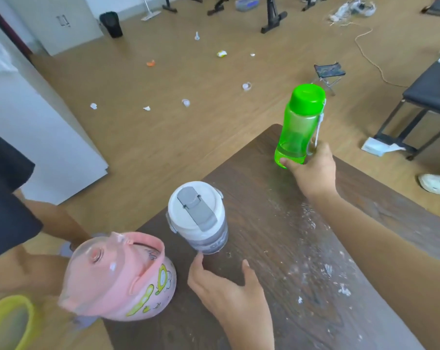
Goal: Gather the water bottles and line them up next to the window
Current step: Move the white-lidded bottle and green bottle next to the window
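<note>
A green bottle (299, 125) with a green cap stands upright near the far corner of the dark wooden table (277, 223); my right hand (312, 170) grips its base. A grey bottle (197, 221) with a white lid and grey flip cap stands at the table's left edge. My left hand (224, 286) is just in front of it, fingers spread, fingertips touching or almost touching its base. A pink bottle (120, 279) with yellow cartoon print and a clear dome lid stands at the near left corner.
The table surface has white flecks on its right half. A yellow-rimmed container (9, 322) sits at the bottom left. Another person's leg (24, 261) is left of the table. Paper scraps litter the floor; a black bench (426, 97) stands at the right.
</note>
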Motion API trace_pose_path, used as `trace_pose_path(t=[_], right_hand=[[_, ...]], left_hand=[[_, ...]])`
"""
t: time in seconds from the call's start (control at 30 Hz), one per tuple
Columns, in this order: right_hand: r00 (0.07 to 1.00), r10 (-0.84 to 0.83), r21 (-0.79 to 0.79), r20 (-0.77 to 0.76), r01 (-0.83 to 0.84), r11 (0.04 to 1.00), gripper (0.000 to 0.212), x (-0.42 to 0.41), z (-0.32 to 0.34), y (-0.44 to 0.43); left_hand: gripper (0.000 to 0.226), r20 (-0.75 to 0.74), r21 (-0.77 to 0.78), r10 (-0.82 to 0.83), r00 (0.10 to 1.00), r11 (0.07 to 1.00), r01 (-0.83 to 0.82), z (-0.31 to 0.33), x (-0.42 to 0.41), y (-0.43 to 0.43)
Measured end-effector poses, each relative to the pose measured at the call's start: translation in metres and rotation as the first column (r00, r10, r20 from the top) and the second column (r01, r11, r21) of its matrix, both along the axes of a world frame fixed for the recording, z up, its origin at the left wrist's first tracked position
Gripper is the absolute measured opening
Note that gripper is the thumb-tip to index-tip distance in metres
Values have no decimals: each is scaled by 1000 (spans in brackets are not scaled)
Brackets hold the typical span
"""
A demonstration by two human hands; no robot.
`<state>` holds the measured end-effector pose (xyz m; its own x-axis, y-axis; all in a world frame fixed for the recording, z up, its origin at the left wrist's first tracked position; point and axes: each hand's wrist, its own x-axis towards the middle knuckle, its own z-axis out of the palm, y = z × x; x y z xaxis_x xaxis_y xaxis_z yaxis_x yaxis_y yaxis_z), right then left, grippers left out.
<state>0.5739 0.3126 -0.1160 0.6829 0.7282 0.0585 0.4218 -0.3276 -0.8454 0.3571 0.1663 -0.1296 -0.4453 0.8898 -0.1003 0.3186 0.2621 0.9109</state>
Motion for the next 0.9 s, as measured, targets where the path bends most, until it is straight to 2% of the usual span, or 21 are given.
trace_pose_path(t=[0.1, 0.23, 0.5, 0.73, 0.9], right_hand=[[1000, -18, -1, -20, 18, 1000, 59, 3, -1, 9], [997, -1, 34, -72, 4, 999, 61, 4, -6, 16], [998, -3, 98, -58, 9, 995, 59, 4, -3, -9], [990, -119, 148, -76, 129, 981, 55, 1, 5, -97], [967, -245, 170, -73, 254, 952, 54, 3, 15, -167]], left_hand=[[97, 94, 51, 66, 993, 996, -71, 10, 7, 13], [83, 70, 136, 125, 990, 982, -133, 8, 1, 35], [75, 117, 171, 129, 985, 974, -148, 0, -12, 43], [70, 96, 201, -81, 992, 978, 60, 16, 2, 32], [72, 125, 170, -311, 942, 942, 289, 24, 35, 14]])
